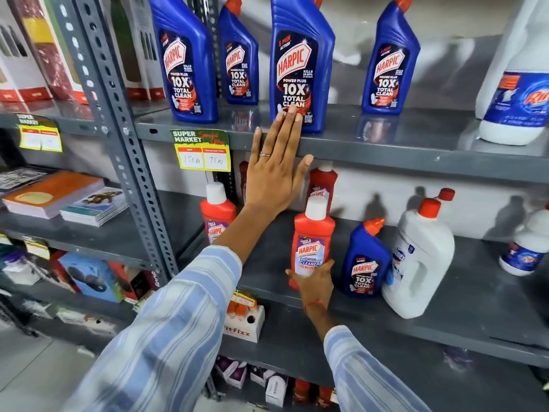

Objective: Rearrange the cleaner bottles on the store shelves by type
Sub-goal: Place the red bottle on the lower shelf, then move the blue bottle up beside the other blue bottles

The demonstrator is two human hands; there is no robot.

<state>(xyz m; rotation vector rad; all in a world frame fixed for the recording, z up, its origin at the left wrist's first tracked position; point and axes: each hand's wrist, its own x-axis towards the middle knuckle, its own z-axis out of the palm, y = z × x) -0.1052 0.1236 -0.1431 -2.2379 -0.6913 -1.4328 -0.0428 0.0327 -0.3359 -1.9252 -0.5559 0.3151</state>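
Observation:
My left hand (274, 168) is raised flat with fingers apart, its tips touching the base of a blue Harpic bottle (300, 60) on the upper shelf (386, 144). Other blue Harpic bottles (185, 58) stand along that shelf. My right hand (315, 282) grips the lower part of a red Harpic bathroom cleaner bottle (312, 242), upright on the middle shelf (445, 319). More red bottles (217, 215) stand behind and to the left. A small blue Harpic bottle (365, 260) and a white jug with a red cap (419, 263) stand to the right of it.
A grey slotted upright post (124, 138) divides the shelving. A price tag (202, 150) hangs from the upper shelf edge. White Rin bottles (517, 78) stand at the far right. Notebooks (59, 197) lie on the left shelf. A small white box (246, 319) sits on the lower shelf.

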